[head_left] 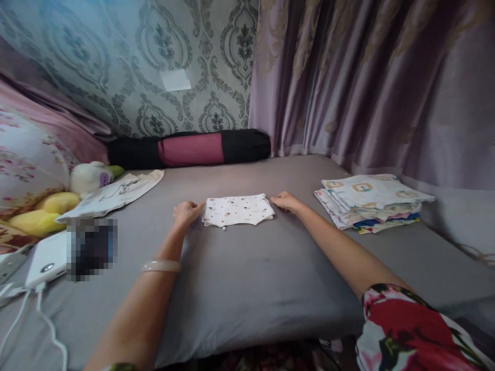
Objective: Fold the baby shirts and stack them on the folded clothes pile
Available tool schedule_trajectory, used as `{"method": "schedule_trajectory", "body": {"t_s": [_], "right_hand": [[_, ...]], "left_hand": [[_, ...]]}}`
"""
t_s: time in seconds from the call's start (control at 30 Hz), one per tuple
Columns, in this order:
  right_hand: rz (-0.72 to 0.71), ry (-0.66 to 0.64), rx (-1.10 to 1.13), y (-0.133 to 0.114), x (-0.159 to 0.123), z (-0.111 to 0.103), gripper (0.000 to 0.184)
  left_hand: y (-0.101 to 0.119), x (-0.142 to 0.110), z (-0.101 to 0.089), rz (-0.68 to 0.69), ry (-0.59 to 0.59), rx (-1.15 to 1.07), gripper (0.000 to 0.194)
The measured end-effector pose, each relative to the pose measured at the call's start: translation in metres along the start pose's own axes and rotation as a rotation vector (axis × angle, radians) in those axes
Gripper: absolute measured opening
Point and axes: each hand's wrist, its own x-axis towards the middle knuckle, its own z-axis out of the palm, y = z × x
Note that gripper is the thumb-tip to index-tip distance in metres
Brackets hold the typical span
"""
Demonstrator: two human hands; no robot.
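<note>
A small white garment with a scattered print lies folded flat on the grey bed sheet, its lower edge notched. At its left edge, my left hand is closed, thumb and fingertips meeting at the cloth. My right hand is by the garment's upper right corner, fingers curled together; a narrow gap of sheet shows between fingertips and cloth, and nothing shows in them. Further right is a stack of folded printed clothes, with a white piece with orange patches on top.
A black and maroon roll lies along the wall. At left are a white cloth, a yellow plush toy, a pale plush toy and a white power bank with cables. Curtains hang at right.
</note>
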Motion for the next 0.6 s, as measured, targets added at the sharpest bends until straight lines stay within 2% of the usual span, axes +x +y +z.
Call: {"method": "schedule_trajectory", "body": {"t_s": [0.13, 0.23, 0.37, 0.47, 0.6], "right_hand": [[0.018, -0.018, -0.027, -0.01, -0.005, 0.006, 0.042], [0.002, -0.045, -0.04, -0.02, -0.01, 0.008, 0.031], [-0.034, -0.053, -0.024, -0.026, -0.019, 0.006, 0.017], [-0.051, -0.045, 0.009, -0.03, -0.024, 0.004, 0.014], [-0.032, -0.029, 0.067, -0.033, -0.029, 0.001, 0.013]], "left_hand": [[0.004, 0.001, -0.001, -0.095, -0.102, 0.024, 0.041], [0.012, 0.001, 0.004, -0.125, -0.161, -0.02, 0.037], [0.017, -0.002, 0.005, -0.116, -0.154, -0.089, 0.028], [0.02, -0.006, 0.0, -0.095, -0.151, -0.217, 0.025], [0.021, -0.006, -0.004, -0.077, -0.205, -0.333, 0.025]]}}
